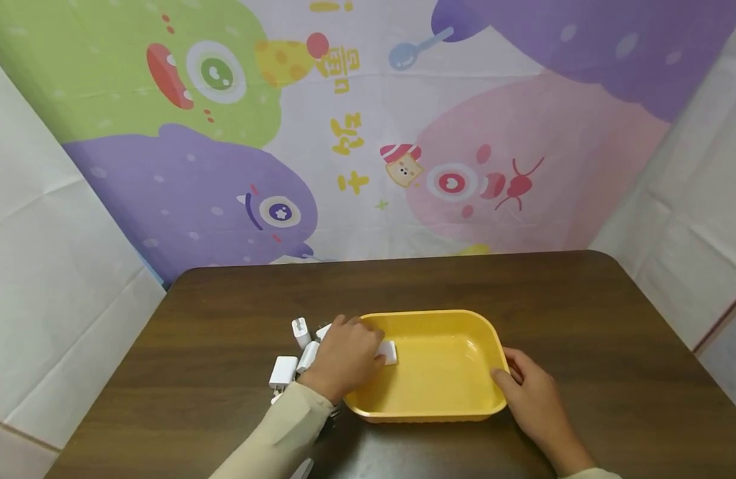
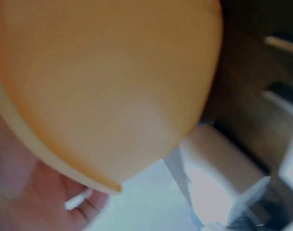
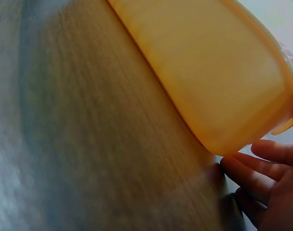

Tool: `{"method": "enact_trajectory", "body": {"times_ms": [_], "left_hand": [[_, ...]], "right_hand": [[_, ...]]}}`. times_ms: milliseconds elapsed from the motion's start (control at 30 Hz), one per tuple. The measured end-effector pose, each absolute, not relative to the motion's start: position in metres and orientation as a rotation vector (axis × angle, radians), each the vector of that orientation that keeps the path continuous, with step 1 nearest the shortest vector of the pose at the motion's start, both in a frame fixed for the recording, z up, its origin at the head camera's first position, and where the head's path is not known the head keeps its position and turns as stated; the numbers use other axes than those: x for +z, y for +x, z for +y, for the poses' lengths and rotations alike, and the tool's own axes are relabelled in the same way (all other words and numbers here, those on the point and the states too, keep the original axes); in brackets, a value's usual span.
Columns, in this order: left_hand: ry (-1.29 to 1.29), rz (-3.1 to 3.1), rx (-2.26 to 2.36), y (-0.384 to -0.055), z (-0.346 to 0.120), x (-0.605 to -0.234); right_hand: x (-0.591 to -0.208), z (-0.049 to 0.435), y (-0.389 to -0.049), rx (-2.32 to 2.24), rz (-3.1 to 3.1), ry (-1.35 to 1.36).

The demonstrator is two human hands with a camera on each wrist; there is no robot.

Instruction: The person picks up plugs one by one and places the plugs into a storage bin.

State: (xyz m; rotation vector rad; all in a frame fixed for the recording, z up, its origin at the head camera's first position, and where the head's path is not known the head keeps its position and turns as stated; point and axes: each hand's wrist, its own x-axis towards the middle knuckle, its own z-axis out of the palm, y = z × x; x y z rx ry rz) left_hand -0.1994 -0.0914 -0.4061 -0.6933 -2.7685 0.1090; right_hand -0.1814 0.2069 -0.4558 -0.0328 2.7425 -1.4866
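A yellow plastic tray (image 1: 440, 379) with rounded corners rests on the dark wooden table. My left hand (image 1: 350, 352) reaches over its left rim and pinches a white charger (image 1: 389, 352) between thumb and fingers, inside the tray. Most of that charger is hidden; in the left wrist view only a small white bit (image 2: 78, 199) shows among the fingers. At the tray's right end my right hand (image 1: 532, 399) grips the wall, thumb over the rim and fingers outside. Left of the tray lie several white chargers (image 1: 283, 371), partly covered by my left hand and forearm.
One upright-looking white charger (image 1: 300, 332) lies at the back of the group. A white object (image 1: 302, 469) peeks out below the left sleeve (image 1: 278, 432). Behind the table (image 1: 583, 319) hangs a cartoon-printed cloth (image 1: 368, 219), with pale sheets on both sides.
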Motion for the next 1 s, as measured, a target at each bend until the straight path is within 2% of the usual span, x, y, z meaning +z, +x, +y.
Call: {"method": "enact_trajectory", "body": {"times_ms": [267, 633, 1000], "left_hand": [[-0.621, -2.497, -0.276, -0.196, -0.122, -0.403], [-0.086, -2.768, -0.337, -0.182, -0.196, -0.417], [0.093, -2.972, -0.422, -0.187, -0.207, -0.423]], "right_hand": [[-0.455, 0.208, -0.180, -1.479, 2.769, -0.024], [-0.457, 0.207, -0.178, -1.485, 2.756, -0.001], [-0.455, 0.204, -0.180, -1.499, 2.773, -0.017]]}}
